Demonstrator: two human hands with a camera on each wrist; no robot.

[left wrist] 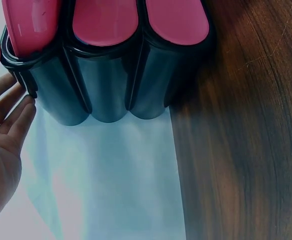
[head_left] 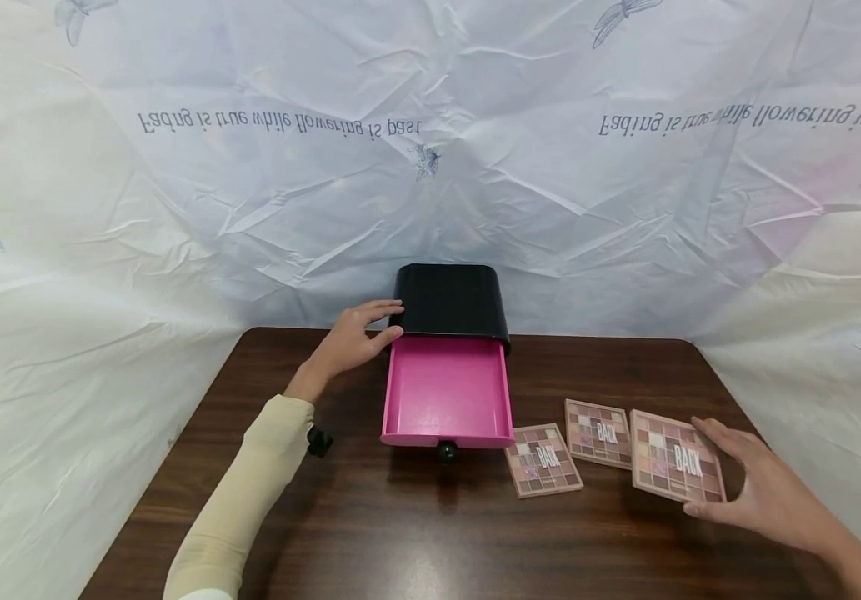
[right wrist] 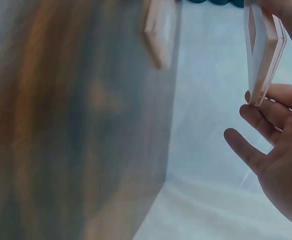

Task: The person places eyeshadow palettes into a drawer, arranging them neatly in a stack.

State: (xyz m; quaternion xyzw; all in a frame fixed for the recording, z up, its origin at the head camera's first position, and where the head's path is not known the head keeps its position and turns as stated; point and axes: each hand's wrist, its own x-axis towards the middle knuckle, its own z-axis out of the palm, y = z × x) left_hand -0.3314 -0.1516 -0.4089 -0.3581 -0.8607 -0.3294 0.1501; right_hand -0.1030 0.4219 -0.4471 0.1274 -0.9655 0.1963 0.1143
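Right hand [head_left: 763,492] pinches one palette [head_left: 673,457] above the table [head_left: 325,542], left hand [head_left: 350,340] touches the box [head_left: 448,300], fingers loose: pick-up stage, I judge, next wanting a level carry to the drawer [head_left: 445,387].

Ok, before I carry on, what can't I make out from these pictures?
Pink drawer: rear end hidden under the black case, head view.
Left hand: cut off by the left edge, left wrist view.
Palette in the right hand: small print too small to read, head view.
Another palette: blurred and cut off by the top edge, right wrist view.
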